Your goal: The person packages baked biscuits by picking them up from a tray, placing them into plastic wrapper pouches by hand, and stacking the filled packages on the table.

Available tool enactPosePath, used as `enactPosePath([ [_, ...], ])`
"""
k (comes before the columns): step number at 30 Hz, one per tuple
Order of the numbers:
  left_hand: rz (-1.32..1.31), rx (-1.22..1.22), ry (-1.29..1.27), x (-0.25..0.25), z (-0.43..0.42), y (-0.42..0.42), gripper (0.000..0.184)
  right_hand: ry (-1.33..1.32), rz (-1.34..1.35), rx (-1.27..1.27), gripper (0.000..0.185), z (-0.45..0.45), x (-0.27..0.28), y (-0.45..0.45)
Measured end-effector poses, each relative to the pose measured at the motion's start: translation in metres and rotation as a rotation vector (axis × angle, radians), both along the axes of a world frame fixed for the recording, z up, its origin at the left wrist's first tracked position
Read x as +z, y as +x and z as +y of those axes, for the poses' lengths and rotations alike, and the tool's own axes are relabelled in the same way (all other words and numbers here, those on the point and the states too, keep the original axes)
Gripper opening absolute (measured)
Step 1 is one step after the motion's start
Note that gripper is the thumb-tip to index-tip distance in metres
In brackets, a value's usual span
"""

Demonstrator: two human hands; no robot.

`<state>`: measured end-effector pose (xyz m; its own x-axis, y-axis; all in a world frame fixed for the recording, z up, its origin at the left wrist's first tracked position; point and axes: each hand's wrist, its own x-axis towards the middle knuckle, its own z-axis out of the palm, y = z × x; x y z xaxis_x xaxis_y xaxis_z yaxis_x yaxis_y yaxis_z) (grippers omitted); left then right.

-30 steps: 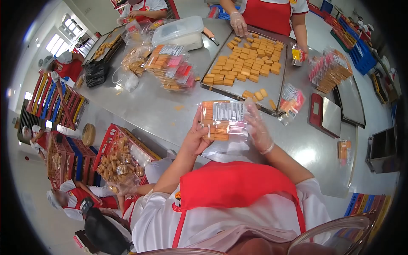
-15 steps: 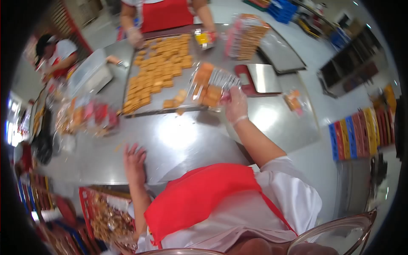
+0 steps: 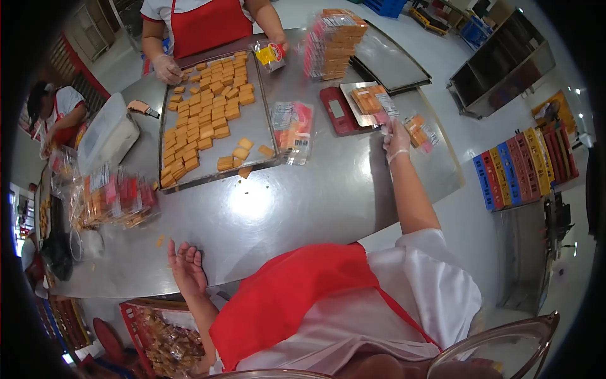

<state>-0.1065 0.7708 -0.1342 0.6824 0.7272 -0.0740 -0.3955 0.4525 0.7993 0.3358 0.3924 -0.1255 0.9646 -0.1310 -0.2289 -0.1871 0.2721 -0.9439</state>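
Observation:
My right hand (image 3: 396, 140), in a clear glove, is closed at the lower corner of a clear packet of biscuits (image 3: 372, 101). The packet rests on the steel plate of a red weighing scale (image 3: 334, 112). Just right of it lies another biscuit packet (image 3: 420, 132). My left hand (image 3: 188, 268) is bare, palm up over the near edge of the steel table (image 3: 278, 221), fingers apart and holding nothing. A tray (image 3: 218, 174) of square biscuits lies ahead, with a flat pink-and-clear packet (image 3: 293, 132) beside it.
Across the table a person in a red apron (image 3: 208, 28) has one gloved hand at the tray and a yellow packet (image 3: 270, 55) in the other. Stacked biscuit packets (image 3: 334, 44) stand behind the scale. More packets (image 3: 117, 196) and a plastic tub (image 3: 108, 134) are left. A red crate (image 3: 136, 316) stands below.
My right hand has carried the biscuit packet rightward from beside the tray onto the scale. The view has shifted. My left hand has turned palm up.

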Motion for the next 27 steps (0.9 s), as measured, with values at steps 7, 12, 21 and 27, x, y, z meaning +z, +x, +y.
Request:
enactPosePath([
  [7, -0.055, -0.001, -0.045, 0.001, 0.000, -0.001, 0.049, 0.205, -0.040, -0.130, 0.029, -0.008, -0.009, -0.017],
  [12, -0.087, -0.007, -0.065, -0.005, 0.004, -0.005, 0.049, 0.187, 0.129, -0.065, 0.035, -0.009, 0.002, -0.013],
  [21, -0.129, -0.020, -0.101, -0.005, 0.004, -0.004, 0.046, -0.108, 0.181, 0.113, 0.034, -0.009, 0.014, 0.039],
  [27, 0.132, 0.069, 0.152, -0.013, -0.003, 0.001, 0.037, -0.819, -0.613, 0.189, 0.021, 0.028, 0.067, 0.013],
])
